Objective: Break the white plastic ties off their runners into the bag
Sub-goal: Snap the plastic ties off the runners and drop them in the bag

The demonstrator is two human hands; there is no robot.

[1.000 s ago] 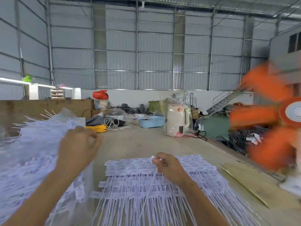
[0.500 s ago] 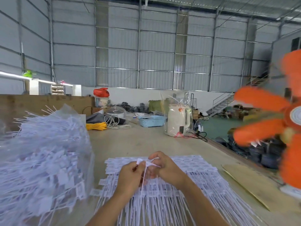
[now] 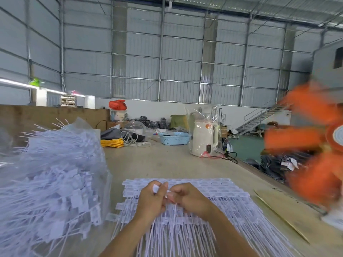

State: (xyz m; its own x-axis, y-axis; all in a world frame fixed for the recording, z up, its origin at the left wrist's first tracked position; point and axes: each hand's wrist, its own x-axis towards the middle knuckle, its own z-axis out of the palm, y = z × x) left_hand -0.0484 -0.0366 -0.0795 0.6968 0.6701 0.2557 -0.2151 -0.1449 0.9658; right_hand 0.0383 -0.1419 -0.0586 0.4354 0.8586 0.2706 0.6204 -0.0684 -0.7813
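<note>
A flat stack of white plastic ties on runners (image 3: 219, 197) lies on the table in front of me, strips trailing toward me. Both hands meet above its near middle. My left hand (image 3: 151, 200) pinches the flat white head of a tie (image 3: 155, 188) between thumb and fingers. My right hand (image 3: 187, 198) curls round the tie strips right beside it, a white piece showing at its fingertips. At the left stands a large clear plastic bag (image 3: 52, 182), heaped full of loose white ties with thin ends sticking out of the top.
A spinning orange fan (image 3: 313, 149) blurs at the right edge. A brown cardboard sheet (image 3: 289, 210) lies right of the stack. Farther back on the table stand a white kettle in clear wrap (image 3: 203, 140), a blue basket (image 3: 174, 138), yellow cable (image 3: 112, 142) and a grey bundle.
My left hand came away from the bag at the left and joined my right hand over the stack. Both now grip ties there, and the hands have drawn slightly apart.
</note>
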